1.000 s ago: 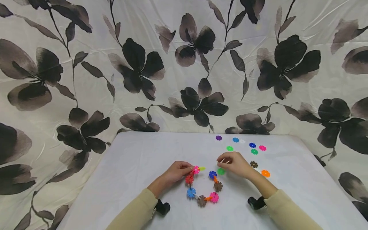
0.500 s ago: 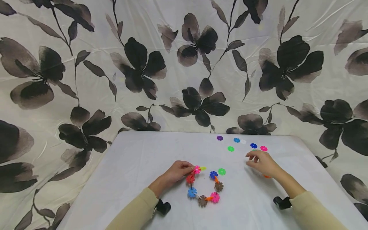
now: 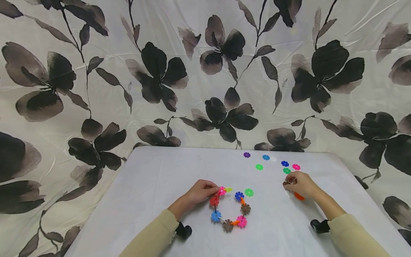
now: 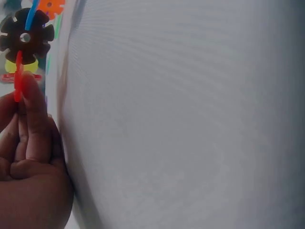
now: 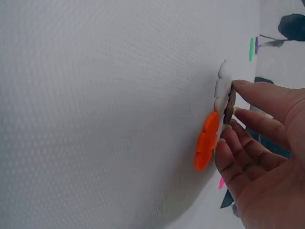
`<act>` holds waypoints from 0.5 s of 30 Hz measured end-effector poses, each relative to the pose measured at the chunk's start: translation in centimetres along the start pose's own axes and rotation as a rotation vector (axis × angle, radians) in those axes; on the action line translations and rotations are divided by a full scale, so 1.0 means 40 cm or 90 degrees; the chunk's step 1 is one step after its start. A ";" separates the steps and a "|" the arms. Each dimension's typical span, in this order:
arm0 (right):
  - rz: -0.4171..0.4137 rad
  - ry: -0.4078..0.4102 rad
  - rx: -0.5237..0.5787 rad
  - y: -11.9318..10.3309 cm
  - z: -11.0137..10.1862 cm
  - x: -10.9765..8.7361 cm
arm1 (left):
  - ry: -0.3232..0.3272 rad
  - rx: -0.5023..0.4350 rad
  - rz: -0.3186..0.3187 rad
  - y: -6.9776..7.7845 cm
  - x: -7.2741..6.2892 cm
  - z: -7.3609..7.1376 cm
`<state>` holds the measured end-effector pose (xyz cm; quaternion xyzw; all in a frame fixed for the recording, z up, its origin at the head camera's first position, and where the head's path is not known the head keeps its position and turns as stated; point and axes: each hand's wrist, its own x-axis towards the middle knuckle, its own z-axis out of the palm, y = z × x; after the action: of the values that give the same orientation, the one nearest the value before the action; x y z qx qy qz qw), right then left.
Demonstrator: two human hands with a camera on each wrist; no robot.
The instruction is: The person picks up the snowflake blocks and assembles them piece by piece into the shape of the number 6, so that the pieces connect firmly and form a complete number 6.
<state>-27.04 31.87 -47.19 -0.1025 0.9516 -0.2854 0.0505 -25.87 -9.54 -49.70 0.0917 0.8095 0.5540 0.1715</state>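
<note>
My left hand [image 3: 202,191] pinches a red disc [image 4: 18,78] on a chain of interlocking notched plastic discs [image 3: 228,225], at the chain's upper left. The chain curves into a near ring, with a gap at the top between a yellow disc [image 3: 228,190] and a dark blue disc [image 3: 239,195]. In the left wrist view the red disc slots into a brown disc [image 4: 28,40]. On the right, my right hand [image 3: 302,185] pinches a loose brown disc [image 5: 229,106] between thumb and fingertips. A white disc [image 5: 221,88] and an orange disc [image 5: 207,141] lie right beside it.
A bright green disc [image 3: 248,192] lies by the chain's open end. Toward the back of the white table [image 3: 154,171] are several loose discs, among them purple [image 3: 247,155], light blue [image 3: 266,157] and pink [image 3: 296,167]. Behind the table hangs a floral cloth [image 3: 192,82].
My right hand has moved right, away from the chain's open end to the loose discs, and its fingers now pinch the brown one. The left hand keeps its hold on the chain.
</note>
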 end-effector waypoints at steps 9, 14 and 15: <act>0.034 -0.009 0.018 0.013 0.003 0.004 | 0.011 0.058 -0.008 0.002 0.008 0.006; 0.063 -0.005 0.035 0.016 0.004 0.000 | 0.010 0.058 -0.011 0.001 0.009 0.007; 0.066 -0.003 0.036 0.017 0.004 0.000 | 0.010 0.057 -0.011 0.001 0.009 0.007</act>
<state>-27.13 32.36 -47.69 -0.0520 0.9471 -0.3087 0.0701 -26.10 -9.16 -49.82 0.0881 0.8356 0.5163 0.1656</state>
